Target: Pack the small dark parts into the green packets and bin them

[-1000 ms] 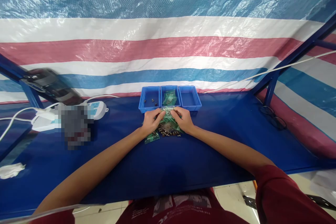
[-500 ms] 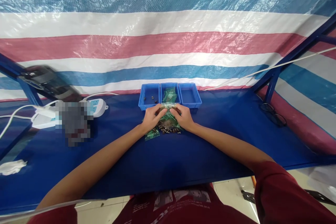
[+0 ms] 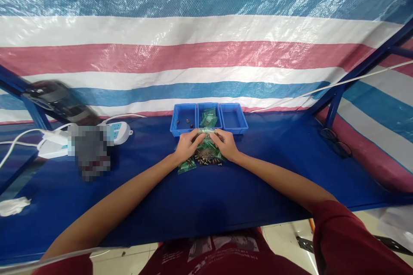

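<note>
My left hand (image 3: 187, 146) and my right hand (image 3: 227, 144) pinch the top edge of a clear green-tinted plastic bag (image 3: 207, 130) from either side, thumbs toward each other. Below it, between my wrists, lie more green plastic and a heap of small metal screw-like pieces (image 3: 208, 161) on the blue table. Another small green bag (image 3: 186, 166) rests by my left wrist. Just beyond my hands stand three joined blue bins: the left bin (image 3: 183, 130) has a few small metal parts, the middle bin (image 3: 209, 105) holds green bags, and the right bin (image 3: 234, 130) shows a bare floor.
At left are a white power strip (image 3: 120, 133) with cables, a blurred dark object (image 3: 92, 150), a dark bottle-like object (image 3: 61, 101) and crumpled white tissue (image 3: 14, 206). Eyeglasses (image 3: 335, 142) lie at right. Blue frame posts and a striped tarp (image 3: 206, 58) bound the table (image 3: 274, 197).
Almost nothing differs. Both hands keep their pinch on the bag at the same spot, and the whole view has shifted very slightly.
</note>
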Available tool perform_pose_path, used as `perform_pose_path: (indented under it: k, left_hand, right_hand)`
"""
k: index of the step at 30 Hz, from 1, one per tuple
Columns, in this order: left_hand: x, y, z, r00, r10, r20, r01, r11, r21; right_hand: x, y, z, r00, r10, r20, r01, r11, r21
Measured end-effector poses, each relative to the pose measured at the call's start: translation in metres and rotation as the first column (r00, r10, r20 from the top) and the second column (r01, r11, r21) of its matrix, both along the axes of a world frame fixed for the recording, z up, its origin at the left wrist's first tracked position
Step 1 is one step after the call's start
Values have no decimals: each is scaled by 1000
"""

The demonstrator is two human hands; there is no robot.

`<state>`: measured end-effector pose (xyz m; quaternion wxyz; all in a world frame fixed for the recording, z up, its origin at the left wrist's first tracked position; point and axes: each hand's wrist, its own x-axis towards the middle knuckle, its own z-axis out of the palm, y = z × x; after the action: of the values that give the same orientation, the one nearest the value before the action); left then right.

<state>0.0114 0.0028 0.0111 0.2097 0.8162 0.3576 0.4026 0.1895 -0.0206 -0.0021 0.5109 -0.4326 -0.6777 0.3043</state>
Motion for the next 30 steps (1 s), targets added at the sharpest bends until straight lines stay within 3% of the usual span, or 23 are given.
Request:
perform_pose_path:
  k: [7, 14, 30]
  left_hand:
    - [2, 5, 2, 998, -55, -24, 52, 990, -128]
    - [1, 6, 5, 995, -61, -74, 43, 973, -225]
    - [1, 6, 4, 996, -51, -77, 33, 974, -224]
  right_hand:
    - [0, 3, 1, 990, 28, -136, -45, 991, -129]
    - [0, 4, 4, 988, 40, -149, -62, 987, -146]
    - [0, 4, 3, 991, 37, -125, -56, 988, -145]
